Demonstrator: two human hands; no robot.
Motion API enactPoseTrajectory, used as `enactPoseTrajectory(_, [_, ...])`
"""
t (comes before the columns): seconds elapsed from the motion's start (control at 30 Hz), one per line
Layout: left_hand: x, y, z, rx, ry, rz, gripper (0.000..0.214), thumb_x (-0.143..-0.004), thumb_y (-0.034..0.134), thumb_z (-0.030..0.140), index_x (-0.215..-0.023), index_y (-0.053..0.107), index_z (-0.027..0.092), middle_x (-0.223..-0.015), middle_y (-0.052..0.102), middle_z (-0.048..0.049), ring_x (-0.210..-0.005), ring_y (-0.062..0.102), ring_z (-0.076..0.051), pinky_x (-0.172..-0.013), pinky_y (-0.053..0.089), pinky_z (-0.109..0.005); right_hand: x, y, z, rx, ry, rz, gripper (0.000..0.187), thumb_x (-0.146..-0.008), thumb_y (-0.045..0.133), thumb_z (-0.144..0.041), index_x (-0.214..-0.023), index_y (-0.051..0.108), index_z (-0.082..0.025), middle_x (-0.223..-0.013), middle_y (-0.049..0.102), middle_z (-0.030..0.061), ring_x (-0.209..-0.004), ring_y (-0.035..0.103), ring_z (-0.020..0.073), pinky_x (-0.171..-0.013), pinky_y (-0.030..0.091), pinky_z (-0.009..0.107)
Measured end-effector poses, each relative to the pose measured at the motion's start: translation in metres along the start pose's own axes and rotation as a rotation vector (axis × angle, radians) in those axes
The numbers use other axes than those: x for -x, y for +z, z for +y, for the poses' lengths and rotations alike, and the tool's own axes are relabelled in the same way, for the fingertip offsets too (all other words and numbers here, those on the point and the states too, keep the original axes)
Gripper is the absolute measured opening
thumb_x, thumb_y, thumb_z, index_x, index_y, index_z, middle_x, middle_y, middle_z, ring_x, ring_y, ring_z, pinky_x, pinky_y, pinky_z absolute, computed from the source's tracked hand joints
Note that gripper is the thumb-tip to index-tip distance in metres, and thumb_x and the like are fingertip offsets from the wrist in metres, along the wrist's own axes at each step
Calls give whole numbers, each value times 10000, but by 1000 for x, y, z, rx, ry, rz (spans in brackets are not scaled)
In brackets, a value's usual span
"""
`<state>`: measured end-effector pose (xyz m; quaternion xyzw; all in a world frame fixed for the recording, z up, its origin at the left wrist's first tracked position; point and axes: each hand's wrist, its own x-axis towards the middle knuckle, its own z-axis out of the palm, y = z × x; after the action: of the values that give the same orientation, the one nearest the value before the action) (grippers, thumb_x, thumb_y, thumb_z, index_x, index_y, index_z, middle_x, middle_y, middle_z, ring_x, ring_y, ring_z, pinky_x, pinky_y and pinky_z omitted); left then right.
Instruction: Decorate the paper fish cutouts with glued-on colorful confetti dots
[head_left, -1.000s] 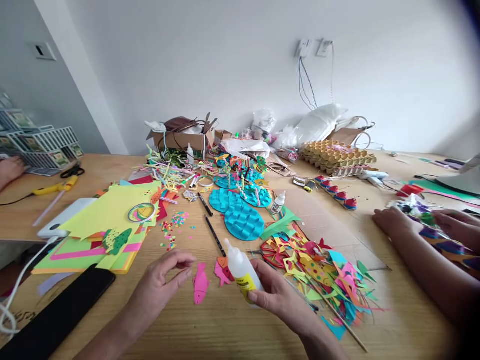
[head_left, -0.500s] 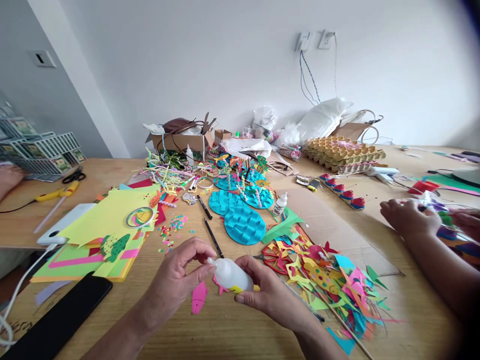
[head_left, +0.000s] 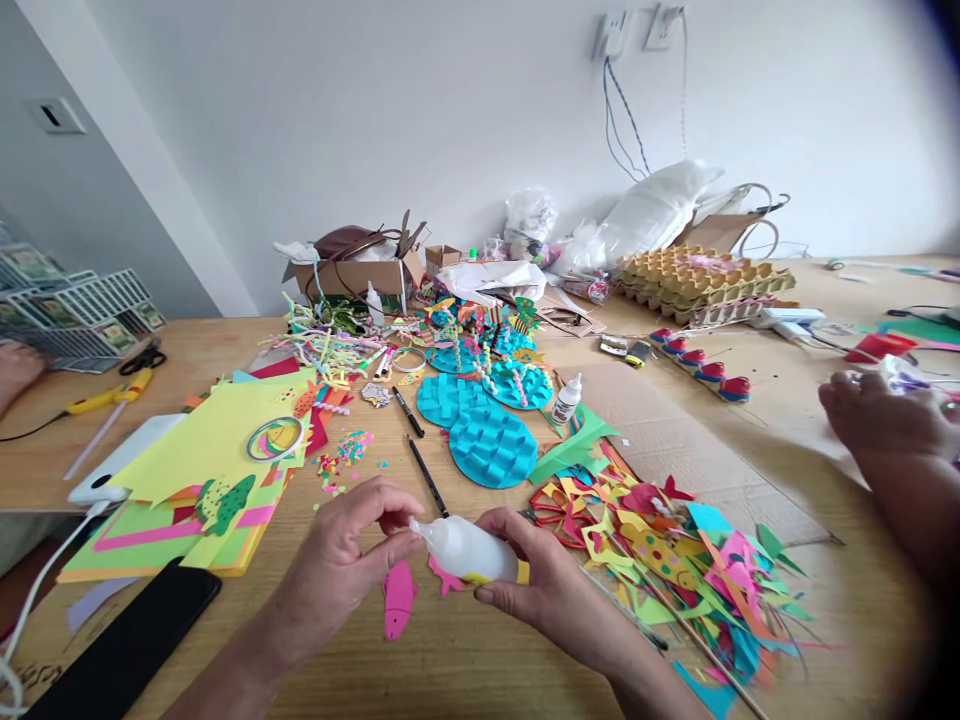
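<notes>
A white squeeze glue bottle (head_left: 469,550) lies sideways in my right hand (head_left: 544,590), its nozzle pointing left. The fingers of that hand are wrapped round the bottle's base end. My left hand (head_left: 352,565) pinches the tip of the nozzle between thumb and fingers. Below the hands, a pink paper fish (head_left: 399,602) rests on the wooden table. Another pink paper piece (head_left: 444,577) is partly covered by the bottle. Beyond them are a black pencil (head_left: 427,474) and a round blue woven-paper disc (head_left: 493,445).
Colourful paper scraps (head_left: 675,560) are heaped at right beside a cardboard sheet (head_left: 690,430). Coloured paper sheets (head_left: 172,460) and a black phone-like slab (head_left: 127,640) lie left. A second glue bottle (head_left: 567,400) stands behind. Another person's hand (head_left: 862,415) works at far right.
My view has shifted slightly, and the other person's arm now appears farther right. Both my hands keep nearly the same hold on the glue bottle.
</notes>
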<state>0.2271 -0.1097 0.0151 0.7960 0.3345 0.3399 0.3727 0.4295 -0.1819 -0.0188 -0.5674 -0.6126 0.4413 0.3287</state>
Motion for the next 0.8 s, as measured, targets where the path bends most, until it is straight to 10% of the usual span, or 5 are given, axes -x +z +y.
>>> enactPoseTrajectory(0.53, [-4, -13, 1, -422, 295, 102, 167, -816, 477, 198, -818, 644, 193, -769, 697, -19, -708, 642, -134, -709, 494, -224, -2, 11, -7, 186, -96, 71, 405, -686, 610, -272, -1075, 514, -215, -966, 595, 44, -869, 540, 204, -715, 409, 277])
enactPoseTrajectory(0.8, [-4, -7, -9, -238, 122, 84, 168, -814, 469, 223, -811, 634, 194, -753, 678, -17, -680, 615, -129, -643, 492, -213, -5, 13, -7, 169, -74, 66, 404, -680, 609, -269, -1069, 518, -207, -984, 606, 58, -886, 551, 220, -711, 421, 288])
